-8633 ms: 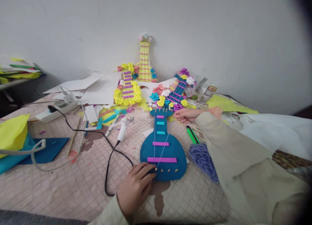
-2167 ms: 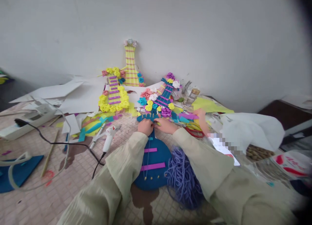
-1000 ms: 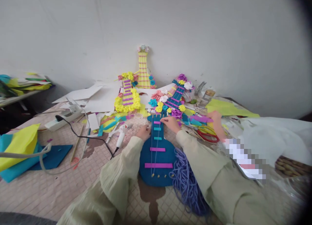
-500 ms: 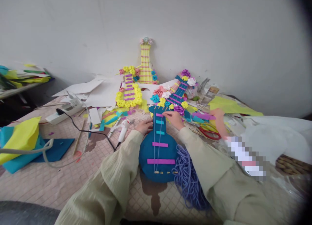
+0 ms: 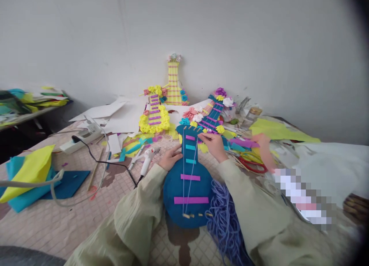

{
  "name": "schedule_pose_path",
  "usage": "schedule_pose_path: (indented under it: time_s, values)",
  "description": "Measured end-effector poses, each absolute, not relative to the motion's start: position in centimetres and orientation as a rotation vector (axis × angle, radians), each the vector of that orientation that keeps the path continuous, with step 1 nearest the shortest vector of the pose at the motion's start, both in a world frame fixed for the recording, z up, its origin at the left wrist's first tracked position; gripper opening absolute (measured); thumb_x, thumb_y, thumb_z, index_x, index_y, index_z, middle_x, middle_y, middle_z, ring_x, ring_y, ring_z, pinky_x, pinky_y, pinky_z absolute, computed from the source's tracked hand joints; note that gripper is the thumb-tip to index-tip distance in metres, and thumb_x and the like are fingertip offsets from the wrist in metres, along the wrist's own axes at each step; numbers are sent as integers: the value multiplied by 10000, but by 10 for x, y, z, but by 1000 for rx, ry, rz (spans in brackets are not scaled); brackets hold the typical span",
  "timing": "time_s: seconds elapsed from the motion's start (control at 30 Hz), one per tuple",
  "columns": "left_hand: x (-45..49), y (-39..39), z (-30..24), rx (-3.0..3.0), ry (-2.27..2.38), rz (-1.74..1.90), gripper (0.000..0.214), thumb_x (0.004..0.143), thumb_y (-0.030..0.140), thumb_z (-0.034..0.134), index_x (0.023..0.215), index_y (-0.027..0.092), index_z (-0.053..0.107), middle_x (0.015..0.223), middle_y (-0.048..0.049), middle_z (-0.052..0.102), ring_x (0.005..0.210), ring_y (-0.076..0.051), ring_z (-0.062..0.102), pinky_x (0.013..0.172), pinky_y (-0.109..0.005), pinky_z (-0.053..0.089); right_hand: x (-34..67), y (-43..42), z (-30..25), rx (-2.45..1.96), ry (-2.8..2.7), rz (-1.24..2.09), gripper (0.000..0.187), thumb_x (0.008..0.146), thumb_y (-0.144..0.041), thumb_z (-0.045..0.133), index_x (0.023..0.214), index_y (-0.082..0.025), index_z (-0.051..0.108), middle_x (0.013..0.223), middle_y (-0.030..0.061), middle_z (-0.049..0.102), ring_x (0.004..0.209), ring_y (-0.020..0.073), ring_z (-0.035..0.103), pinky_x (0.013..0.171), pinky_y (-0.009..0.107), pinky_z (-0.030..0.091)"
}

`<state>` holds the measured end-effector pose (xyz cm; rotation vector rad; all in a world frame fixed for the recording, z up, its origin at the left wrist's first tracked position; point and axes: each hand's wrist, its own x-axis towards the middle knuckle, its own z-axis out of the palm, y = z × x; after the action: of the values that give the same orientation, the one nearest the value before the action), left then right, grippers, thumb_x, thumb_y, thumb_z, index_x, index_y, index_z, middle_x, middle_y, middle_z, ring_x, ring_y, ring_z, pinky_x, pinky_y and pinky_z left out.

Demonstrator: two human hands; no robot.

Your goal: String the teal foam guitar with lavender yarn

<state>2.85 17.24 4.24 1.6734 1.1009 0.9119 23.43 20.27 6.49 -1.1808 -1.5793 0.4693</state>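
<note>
Thumb and forefinger of the right grip (image 5: 214,146) are pressed together on a pale lilac thread (image 5: 193,169), near the centre of the frame, at the upper right edge of the neck of a blue guitar (image 5: 197,189). Bent at the knuckles, the left grip (image 5: 172,157) touches the opposite edge of the neck, a little lower; whether it clasps that edge or only rests against it, I cannot tell. Dark blue, smooth and even in colour, the guitar lies in the lower middle of the frame on the bench (image 5: 72,227), its narrow neck pointing up the frame and its round body towards the bottom. Its head flares wider than the neck and carries a row of short wooden pegs (image 5: 186,216), matched by another row along the bottom of the body. Five bars cross the front: one magenta strip (image 5: 191,200) near the head, two turquoise strips (image 5: 190,147) below it on the neck, then two longer magenta ones on the body, the lowest the longest. One length of thread runs almost straight down the left side; another slants from the lower left peg up to the right grip. Against the body's right edge sits a tangled heap of violet yarn (image 5: 226,218). Left of the neck, a white glue gun (image 5: 147,161) lies near the left grip, and red-handled scissors (image 5: 255,165) lie right of centre.
</note>
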Motion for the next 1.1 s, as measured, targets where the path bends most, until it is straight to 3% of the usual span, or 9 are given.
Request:
schedule_pose_path:
  time_s: [0.13,0.23,0.47,0.67,0.8,1.1]
  values:
    - [6,178,58,1565,996,907,590,771,250,523,1327,153,350,1002,-75,670,929,-205,609,795,-332,490,237,192,69,-1168,-1530,459,257,730,-386,593,825,-178,711,831,36,707,770,201,646,733,319,500]
    - [-12,176,67,1451,931,890,623,722,287,586,1302,164,395,1031,-66,661,981,-217,586,844,-341,460,238,186,74,-1150,-1523,460,243,710,-395,614,801,-193,714,811,28,707,765,203,644,734,323,500]
    - [-5,164,58,1328,866,666,595,702,228,617,1269,185,442,976,-66,678,889,-202,618,788,-331,467,234,175,87,-1091,-1622,316,244,740,-413,586,781,-210,716,786,28,700,729,195,635,686,316,493]
    - [4,159,54,1427,811,533,553,733,208,581,1267,241,440,970,-34,678,897,-180,613,795,-315,464,241,174,94,-1149,-1844,91,218,751,-386,595,727,-200,704,641,27,627,603,143,549,565,259,397]
    - [7,154,57,1452,833,483,526,741,214,582,1252,243,458,959,-34,681,886,-182,618,792,-327,471,251,179,97,-1184,-1853,139,235,732,-396,611,686,-182,695,571,12,549,532,114,464,509,243,340]
    - [12,146,61,1337,692,443,548,691,303,656,1213,243,500,997,-42,676,894,-184,621,802,-324,467,266,190,89,-1246,-1705,400,274,649,-432,651,642,-161,684,521,-8,533,464,91,402,450,228,315]
